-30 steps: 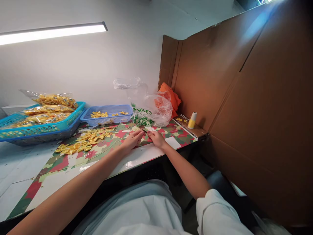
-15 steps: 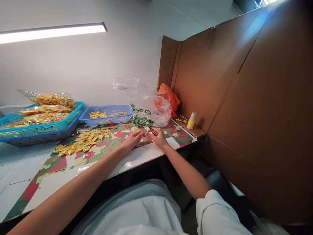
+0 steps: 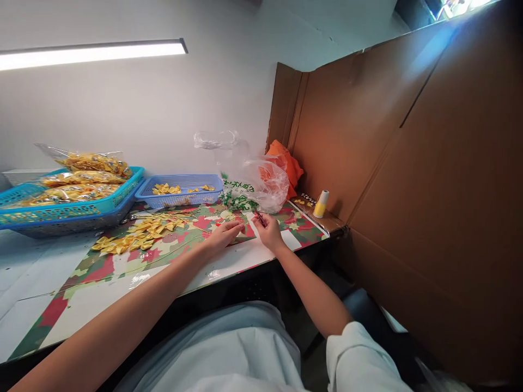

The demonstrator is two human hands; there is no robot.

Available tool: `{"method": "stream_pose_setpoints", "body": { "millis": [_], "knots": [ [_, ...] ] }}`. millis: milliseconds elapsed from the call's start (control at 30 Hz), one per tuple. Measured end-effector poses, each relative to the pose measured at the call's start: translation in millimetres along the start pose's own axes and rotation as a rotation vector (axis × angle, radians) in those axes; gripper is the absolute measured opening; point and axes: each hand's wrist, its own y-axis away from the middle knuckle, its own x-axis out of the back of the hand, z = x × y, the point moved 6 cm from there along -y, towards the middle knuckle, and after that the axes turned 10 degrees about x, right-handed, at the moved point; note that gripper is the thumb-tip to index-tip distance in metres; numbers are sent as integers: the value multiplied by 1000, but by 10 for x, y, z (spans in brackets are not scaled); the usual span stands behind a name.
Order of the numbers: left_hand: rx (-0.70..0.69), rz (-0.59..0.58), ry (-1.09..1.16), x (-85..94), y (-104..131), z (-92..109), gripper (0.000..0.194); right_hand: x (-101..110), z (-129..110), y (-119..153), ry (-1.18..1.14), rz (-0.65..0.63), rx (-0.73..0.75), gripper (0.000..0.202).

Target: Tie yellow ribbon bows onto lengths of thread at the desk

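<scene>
Low over the table's front part, my left hand (image 3: pixel 225 235) has its fingers pinched together; whatever is between them is too small to make out. Just to its right, my right hand (image 3: pixel 269 233) is closed round a slim dark tool (image 3: pixel 260 218), whose tip points up and away from me. Whether it is tweezers or small snips does not show. A gap separates the two hands. Left of them, yellow fabric bows (image 3: pixel 143 234) lie in a loose pile on the camouflage-patterned table cover (image 3: pixel 93 272), with thin gold-coloured sticks (image 3: pixel 174 216) behind.
A violet-blue basket (image 3: pixel 180 200) holds more yellow pieces. Stacked turquoise and blue baskets (image 3: pixel 81 209) at left carry bagged yellow bows (image 3: pixel 87 179). A clear plastic bag (image 3: pixel 237 188), an orange bag (image 3: pixel 291 169) and a yellow-white cone (image 3: pixel 321 204) stand towards the cardboard wall (image 3: pixel 347 136) at right.
My hands have moved slightly apart. The right hand has shifted a little to the right with the tool. The whole view has shifted slightly.
</scene>
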Motion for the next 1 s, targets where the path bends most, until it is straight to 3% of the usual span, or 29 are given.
{"method": "stream_pose_setpoints", "body": {
  "millis": [133, 300, 367, 467, 533, 600, 700, 767, 900, 1000],
  "knots": [
    [-37, 67, -55, 37, 41, 27, 38, 83, 17, 8, 69, 87, -25, 38],
    [-125, 140, -183, 34, 122, 101, 29, 132, 27, 18, 188, 90, -77, 31],
    [-150, 155, -227, 12, 147, 115, 29, 145, -2, 18, 453, 25, -97, 26],
    [-183, 165, -282, -20, 187, 137, 27, 93, -14, 29, 883, -185, -94, 24],
    [-205, 175, -310, -8, 216, 191, 26, 65, -7, 38, 973, -247, -59, 25],
    [-230, 204, -327, 63, 248, 321, 27, 54, -44, 33, 930, -208, 21, 27],
    [-271, 265, -342, 297, 302, 721, 29, -16, -221, 20, 625, -118, 182, 23],
    [-292, 290, -352, 516, 338, 1120, 26, -168, -394, 20, 348, -152, 222, 20],
    [-336, 388, -364, 1043, 439, 2066, 25, -790, -811, 39, -112, -411, 120, 37],
    [-357, 473, -373, 1364, 565, 2663, 27, -1338, -1123, 41, -322, -569, 72, 51]
  ]
}}
